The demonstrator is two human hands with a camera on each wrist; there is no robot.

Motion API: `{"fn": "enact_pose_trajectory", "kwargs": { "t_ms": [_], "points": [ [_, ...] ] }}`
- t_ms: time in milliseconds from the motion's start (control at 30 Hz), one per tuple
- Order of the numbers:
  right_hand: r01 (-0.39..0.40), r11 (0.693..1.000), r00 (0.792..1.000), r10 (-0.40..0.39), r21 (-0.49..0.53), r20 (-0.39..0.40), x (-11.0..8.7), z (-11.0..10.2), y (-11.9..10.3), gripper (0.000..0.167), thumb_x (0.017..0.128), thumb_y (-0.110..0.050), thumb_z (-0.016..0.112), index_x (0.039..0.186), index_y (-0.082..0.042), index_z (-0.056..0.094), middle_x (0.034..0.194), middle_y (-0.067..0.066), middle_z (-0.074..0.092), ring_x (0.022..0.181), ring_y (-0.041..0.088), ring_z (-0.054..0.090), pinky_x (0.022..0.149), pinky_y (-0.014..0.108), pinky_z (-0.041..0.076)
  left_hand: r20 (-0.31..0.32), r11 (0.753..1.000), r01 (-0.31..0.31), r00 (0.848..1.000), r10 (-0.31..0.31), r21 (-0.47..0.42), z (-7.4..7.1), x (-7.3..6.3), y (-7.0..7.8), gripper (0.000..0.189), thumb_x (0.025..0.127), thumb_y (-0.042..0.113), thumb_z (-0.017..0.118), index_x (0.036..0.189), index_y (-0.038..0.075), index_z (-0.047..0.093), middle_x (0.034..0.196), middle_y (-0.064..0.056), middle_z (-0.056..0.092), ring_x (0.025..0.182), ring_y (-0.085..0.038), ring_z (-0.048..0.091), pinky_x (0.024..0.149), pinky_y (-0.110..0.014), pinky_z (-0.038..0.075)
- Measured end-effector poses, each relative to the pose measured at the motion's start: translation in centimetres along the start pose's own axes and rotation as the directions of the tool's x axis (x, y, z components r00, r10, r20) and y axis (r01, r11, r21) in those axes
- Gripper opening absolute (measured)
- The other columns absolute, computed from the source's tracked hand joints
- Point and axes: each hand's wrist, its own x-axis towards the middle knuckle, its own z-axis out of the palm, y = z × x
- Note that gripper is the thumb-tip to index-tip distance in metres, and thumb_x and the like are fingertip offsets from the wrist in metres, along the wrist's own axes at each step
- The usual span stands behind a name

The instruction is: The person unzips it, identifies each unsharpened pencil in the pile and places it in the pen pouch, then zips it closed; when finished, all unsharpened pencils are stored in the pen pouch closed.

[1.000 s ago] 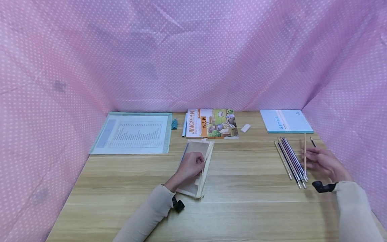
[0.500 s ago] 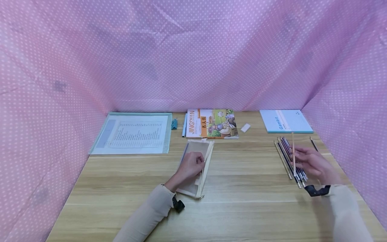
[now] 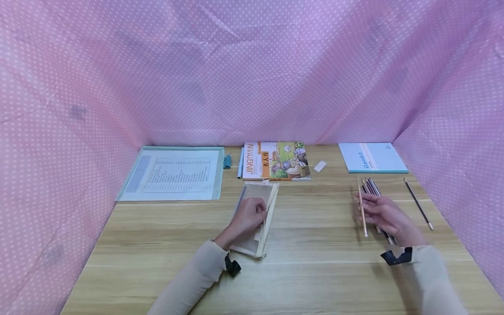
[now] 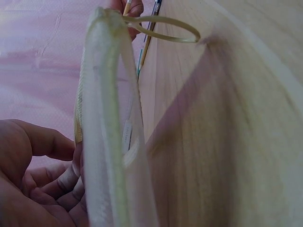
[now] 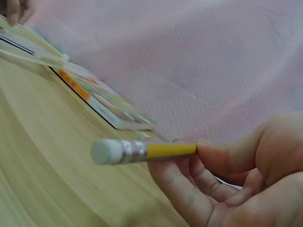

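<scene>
My left hand [image 3: 249, 215] pinches the cream zip edge of a see-through mesh pouch [image 3: 257, 190] at the table's middle. In the left wrist view the pouch [image 4: 111, 142] stands on edge beside the curled fingers, with a zipper-pull loop [image 4: 165, 29] at its far end. My right hand [image 3: 390, 218] holds a yellow pencil [image 3: 362, 212] between thumb and fingers, above the table. The pencil's white eraser [image 5: 107, 151] faces the right wrist camera. Under that hand lies a bundle of pencils [image 3: 373, 187], partly hidden. One dark pencil [image 3: 418, 204] lies apart on the right.
Along the back are a document folder [image 3: 181, 175] with a printed sheet, a small blue object [image 3: 227, 161], a picture-covered book [image 3: 283, 164], a white eraser [image 3: 320, 166] and a light-blue notebook [image 3: 374, 157]. A pink dotted curtain [image 3: 252, 78] surrounds the table.
My right hand has carried the yellow pencil leftward from the right side, across the bundle to its left edge. More of the lone dark pencil shows now. My left hand and the pouch have not moved.
</scene>
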Motion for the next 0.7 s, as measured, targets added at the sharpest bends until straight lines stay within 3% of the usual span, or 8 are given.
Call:
{"fn": "enact_pose_trajectory", "kwargs": {
  "t_ms": [267, 600, 700],
  "points": [
    [-0.014, 1.0, 0.996, 0.014, -0.009, 0.085, 1.5, 2.0, 1.7, 0.054, 0.102, 0.012, 0.024, 0.133, -0.013, 0.06, 0.131, -0.004, 0.066, 0.109, 0.013, 0.066, 0.095, 0.037, 0.058, 0.009, 1.0, 0.015, 1.0, -0.015, -0.002, 0.1, 0.0, 0.0, 0.011, 0.09, 0.002, 0.06, 0.082, 0.002, 0.067, 0.058, -0.001, 0.059, 0.045, -0.008, 0.056, 0.042, -0.016, 0.041],
    [-0.092, 0.984, 0.996, 0.092, -0.153, -0.005, 3.5, 4.9, 3.4, 0.044, 0.101, 0.007, 0.038, 0.128, -0.019, 0.061, 0.119, -0.002, 0.069, 0.103, 0.014, 0.07, 0.088, 0.035, 0.061, -0.003, 1.0, 0.017, 1.0, -0.017, -0.011, 0.1, -0.1, 0.0, 0.009, 0.089, 0.001, 0.061, 0.083, 0.001, 0.067, 0.059, -0.001, 0.059, 0.046, -0.008, 0.056, 0.043, -0.017, 0.043],
    [-0.112, 0.981, 0.993, 0.116, -0.158, 0.015, 4.2, 5.7, 3.9, 0.043, 0.101, 0.007, 0.039, 0.13, -0.017, 0.058, 0.12, -0.001, 0.069, 0.101, 0.013, 0.07, 0.088, 0.036, 0.061, -0.005, 1.0, 0.021, 1.0, -0.021, -0.009, 0.1, -0.1, 0.1, 0.009, 0.089, 0.001, 0.061, 0.083, 0.002, 0.067, 0.059, -0.001, 0.06, 0.046, -0.008, 0.056, 0.042, -0.017, 0.043]
  ]
}}
